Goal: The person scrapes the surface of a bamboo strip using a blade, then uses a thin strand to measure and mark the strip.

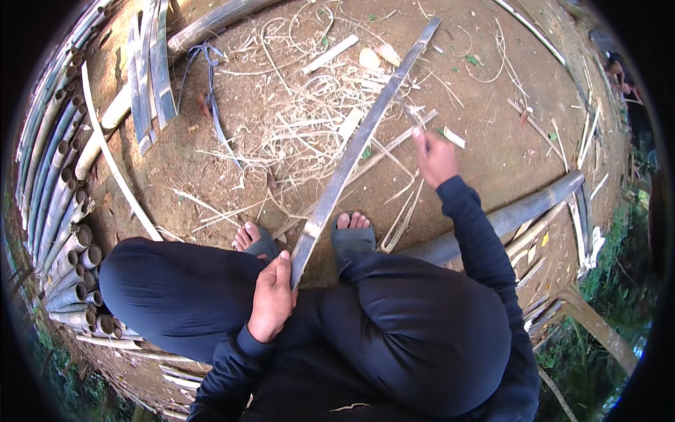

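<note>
A long split bamboo strip [351, 151], dark on its outer face and pale along its edge, slants from my lap up to the far right. My left hand [273, 297] is closed around its near end, thumb along the top. Right of the strip's far half, my right hand [436, 158] is closed on what looks like a knife [410, 112]. Its thin blade points toward the strip's edge and is smeared by motion, so I cannot tell whether it touches. Beneath the strip, pale bamboo shavings [309, 119] lie heaped on the ground.
Stacked bamboo poles [60, 190] line the left side. Split bamboo slats [150, 77] lean on a pole at the far left, beside a blue strap [211, 84]. A thick dark bamboo pole [503, 211] lies at right. My sandaled feet [351, 235] flank the strip.
</note>
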Demonstrator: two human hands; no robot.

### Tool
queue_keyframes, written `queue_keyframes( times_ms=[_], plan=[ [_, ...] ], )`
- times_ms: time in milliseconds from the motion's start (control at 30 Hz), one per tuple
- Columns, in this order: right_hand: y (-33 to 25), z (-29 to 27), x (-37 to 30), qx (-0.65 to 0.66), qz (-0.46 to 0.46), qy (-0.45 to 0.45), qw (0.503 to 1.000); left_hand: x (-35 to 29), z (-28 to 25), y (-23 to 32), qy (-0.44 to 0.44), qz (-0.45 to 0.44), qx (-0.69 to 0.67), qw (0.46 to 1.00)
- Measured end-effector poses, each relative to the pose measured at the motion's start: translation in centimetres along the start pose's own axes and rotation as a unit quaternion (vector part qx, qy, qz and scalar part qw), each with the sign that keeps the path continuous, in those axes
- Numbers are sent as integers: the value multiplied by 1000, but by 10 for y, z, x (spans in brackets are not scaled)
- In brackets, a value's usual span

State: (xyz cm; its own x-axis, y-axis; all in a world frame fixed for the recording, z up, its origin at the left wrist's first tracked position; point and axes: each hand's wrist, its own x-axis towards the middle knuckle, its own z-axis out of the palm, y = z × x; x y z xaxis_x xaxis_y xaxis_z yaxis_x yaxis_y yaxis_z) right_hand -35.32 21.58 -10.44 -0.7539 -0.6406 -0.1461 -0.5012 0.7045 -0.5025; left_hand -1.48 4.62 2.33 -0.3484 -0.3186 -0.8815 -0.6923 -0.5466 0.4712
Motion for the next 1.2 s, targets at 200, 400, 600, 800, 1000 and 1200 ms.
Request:
queue_keyframes(
  times_ms=[200, 400, 600, 800, 1000, 1200],
  plan=[
    [-88, 2, -60, -13, -290, -52, 956, -3, -12, -4, -11, -15, -38, 999],
    [7, -1, 32, -13, 35, -25, 999, -7, -9, -6, 2, -1, 14, 1000],
    [-43, 1, -8, -5, -161, -39, 986, -20, -21, -1, 30, 23, 25, 999],
    [60, 4, 73, -10, 97, 53, 994, -53, -21, 13, 28, 41, 86, 995],
    [13, 10, 59, 48, -32, -37, 998, -60, -40, 11, 50, -4, 81, 995],
    [85, 11, 121, 18, 133, 23, 991, -61, -37, 4, 18, -40, 51, 998]
  ],
)
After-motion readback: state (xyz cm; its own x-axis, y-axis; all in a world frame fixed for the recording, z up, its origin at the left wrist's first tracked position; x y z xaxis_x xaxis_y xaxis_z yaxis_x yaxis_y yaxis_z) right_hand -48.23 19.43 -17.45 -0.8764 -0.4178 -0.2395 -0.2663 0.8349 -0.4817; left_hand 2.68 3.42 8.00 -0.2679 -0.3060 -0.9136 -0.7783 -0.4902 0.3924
